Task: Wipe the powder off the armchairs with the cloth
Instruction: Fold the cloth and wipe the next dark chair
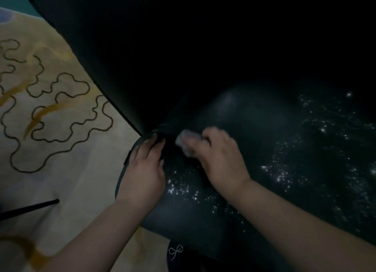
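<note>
A dark armchair (264, 129) fills the middle and right of the view, its seat cushion speckled with white powder (183, 188). More powder (284, 170) lies scattered to the right. My right hand (219, 159) grips a small pale cloth (186, 140) and presses it onto the seat near the crease where cushion and armrest meet. My left hand (145, 170) rests at the seat's left front corner, fingers curled over the cushion edge beside the crease.
A cream rug (61, 129) with black squiggly outlines and ochre strokes covers the floor on the left. A thin black chair leg (30, 208) crosses it at lower left. The chair's dark back rises across the top.
</note>
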`<control>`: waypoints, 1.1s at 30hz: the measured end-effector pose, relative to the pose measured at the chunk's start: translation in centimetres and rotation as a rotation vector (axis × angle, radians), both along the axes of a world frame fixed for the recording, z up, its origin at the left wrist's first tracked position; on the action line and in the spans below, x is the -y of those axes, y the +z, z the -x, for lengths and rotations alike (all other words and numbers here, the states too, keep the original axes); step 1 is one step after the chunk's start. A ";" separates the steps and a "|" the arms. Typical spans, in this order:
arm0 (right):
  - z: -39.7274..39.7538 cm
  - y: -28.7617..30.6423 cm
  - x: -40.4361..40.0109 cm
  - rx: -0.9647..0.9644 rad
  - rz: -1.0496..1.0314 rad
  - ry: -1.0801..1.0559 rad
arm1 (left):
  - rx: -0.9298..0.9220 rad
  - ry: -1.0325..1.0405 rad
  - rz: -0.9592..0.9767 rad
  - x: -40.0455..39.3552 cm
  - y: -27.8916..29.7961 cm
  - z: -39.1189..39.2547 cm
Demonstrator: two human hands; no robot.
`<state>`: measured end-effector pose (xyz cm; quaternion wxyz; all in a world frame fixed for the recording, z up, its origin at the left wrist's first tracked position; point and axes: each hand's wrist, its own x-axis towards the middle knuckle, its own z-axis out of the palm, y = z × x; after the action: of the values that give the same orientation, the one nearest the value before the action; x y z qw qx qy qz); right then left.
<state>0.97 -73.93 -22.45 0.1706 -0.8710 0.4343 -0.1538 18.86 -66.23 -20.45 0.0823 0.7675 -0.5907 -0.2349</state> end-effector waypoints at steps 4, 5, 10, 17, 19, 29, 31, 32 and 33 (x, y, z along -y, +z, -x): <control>3.3 0.4 1.1 -0.063 0.075 0.013 | -0.002 -0.007 -0.021 -0.8 -0.2 -0.7; 3.2 0.5 2.5 -0.046 0.085 -0.089 | -0.002 -0.005 -0.031 -1.0 -0.2 -0.8; -3.1 0.5 3.4 0.003 -0.029 -0.269 | 0.002 0.005 -0.058 -1.9 -0.2 -1.5; -0.1 0.3 -0.7 -0.057 0.074 0.094 | 0.003 0.033 -0.052 -3.7 -0.2 -3.4; -0.9 0.2 1.4 -0.039 0.078 -0.070 | 0.001 0.046 -0.063 -4.3 -0.1 -3.8; -2.6 -0.1 -2.7 -0.083 0.072 0.115 | -0.078 0.127 -0.089 -6.9 -0.2 -4.7; -2.8 -0.3 -1.3 -0.085 0.119 0.010 | -0.088 0.146 -0.101 -7.3 -0.2 -4.8; -3.8 -0.4 -0.8 -0.084 0.087 -0.051 | -0.092 0.152 -0.109 -7.4 -0.3 -4.9; -5.3 -0.6 -0.5 -0.076 0.033 -0.127 | -0.100 0.161 -0.113 -7.5 -0.4 -4.8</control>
<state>6.23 -73.47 -23.01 0.1294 -0.8496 0.4924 -0.1381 23.69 -58.73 -20.83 0.0868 0.8032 -0.5082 -0.2985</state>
